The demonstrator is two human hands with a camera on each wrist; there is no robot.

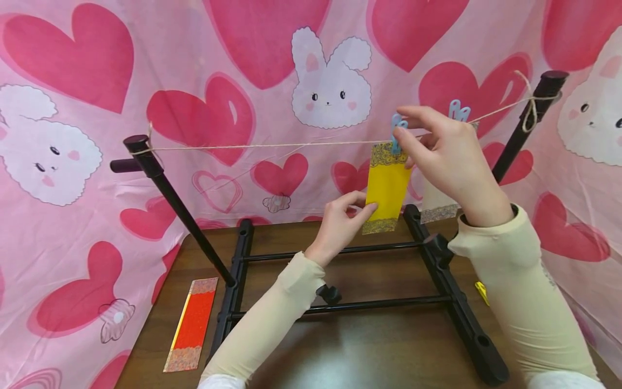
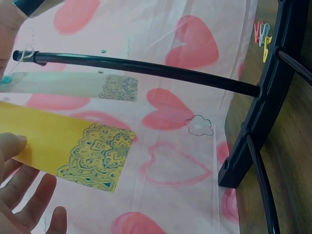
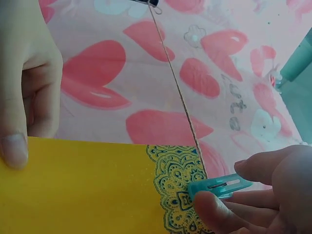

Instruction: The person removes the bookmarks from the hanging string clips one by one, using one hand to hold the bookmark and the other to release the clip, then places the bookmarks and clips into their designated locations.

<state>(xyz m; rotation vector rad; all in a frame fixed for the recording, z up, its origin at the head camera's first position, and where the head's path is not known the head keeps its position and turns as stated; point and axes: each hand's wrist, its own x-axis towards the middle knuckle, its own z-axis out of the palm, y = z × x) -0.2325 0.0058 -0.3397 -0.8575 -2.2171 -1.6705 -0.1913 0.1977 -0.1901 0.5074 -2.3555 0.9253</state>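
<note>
The right hand (image 1: 449,156), right of centre in the head view, pinches a blue clip (image 1: 397,131) over the top edge of a yellow paper strip (image 1: 387,186) on the string (image 1: 272,145). The left hand (image 1: 342,221), just below centre, pinches the strip's lower edge between thumb and fingers. The string spans a black rack (image 1: 437,254) on the tabletop (image 1: 369,346). A red paper strip (image 1: 193,323) lies at lower left.
</note>
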